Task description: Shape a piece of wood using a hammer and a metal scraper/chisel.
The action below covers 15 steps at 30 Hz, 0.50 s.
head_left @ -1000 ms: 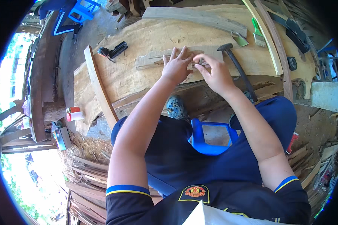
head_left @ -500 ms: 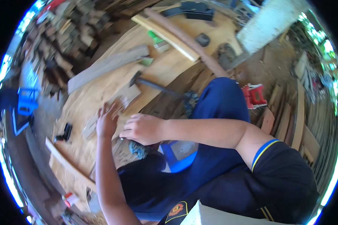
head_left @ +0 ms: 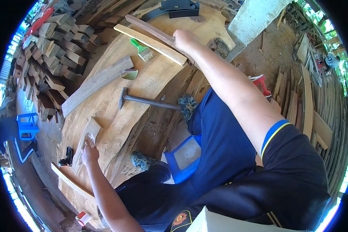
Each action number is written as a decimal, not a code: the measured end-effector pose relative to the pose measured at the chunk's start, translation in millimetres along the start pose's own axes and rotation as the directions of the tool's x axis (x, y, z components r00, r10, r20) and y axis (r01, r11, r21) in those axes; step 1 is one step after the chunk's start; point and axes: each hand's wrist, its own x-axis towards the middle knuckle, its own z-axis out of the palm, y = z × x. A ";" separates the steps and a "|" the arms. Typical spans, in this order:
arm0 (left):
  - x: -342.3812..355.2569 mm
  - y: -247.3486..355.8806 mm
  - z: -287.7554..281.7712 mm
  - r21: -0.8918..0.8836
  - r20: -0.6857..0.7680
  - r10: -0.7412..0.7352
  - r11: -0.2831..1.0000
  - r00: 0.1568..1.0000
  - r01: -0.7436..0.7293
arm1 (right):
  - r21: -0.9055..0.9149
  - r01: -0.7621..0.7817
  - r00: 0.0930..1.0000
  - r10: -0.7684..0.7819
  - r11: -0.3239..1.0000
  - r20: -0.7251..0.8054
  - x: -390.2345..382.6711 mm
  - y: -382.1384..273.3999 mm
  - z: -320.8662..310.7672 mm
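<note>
Left hand (head_left: pixel 89 151) spread flat on small board (head_left: pixel 88 136) near tabletop (head_left: pixel 116 104) front edge, right hand (head_left: pixel 185 38) closed on dark strip (head_left: pixel 158 34) at far edge, hammer (head_left: pixel 143 99) between, bare wood around it.

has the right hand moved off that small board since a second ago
Yes. The right hand left the small board, which the left hand touches, going past the hammer to the long strips.

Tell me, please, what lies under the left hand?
The left hand presses on a small flat board lying on the big wooden slab. The board's part beneath the palm is hidden.
</note>
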 end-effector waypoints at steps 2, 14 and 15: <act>0.2 14.3 -6.0 0.078 -0.014 -0.075 0.994 0.997 0.075 | -0.024 -0.008 0.999 0.009 1.000 0.053 5.4 9.8 10.4; -29.8 75.8 -28.1 0.018 -0.014 0.299 0.954 0.954 -0.299 | 0.064 0.356 0.893 -0.359 0.932 0.273 -5.2 -59.5 57.7; -36.2 79.2 -33.3 -0.013 0.001 0.320 0.947 0.947 -0.320 | 0.065 0.364 0.887 -0.367 0.929 0.280 -2.4 -66.1 67.0</act>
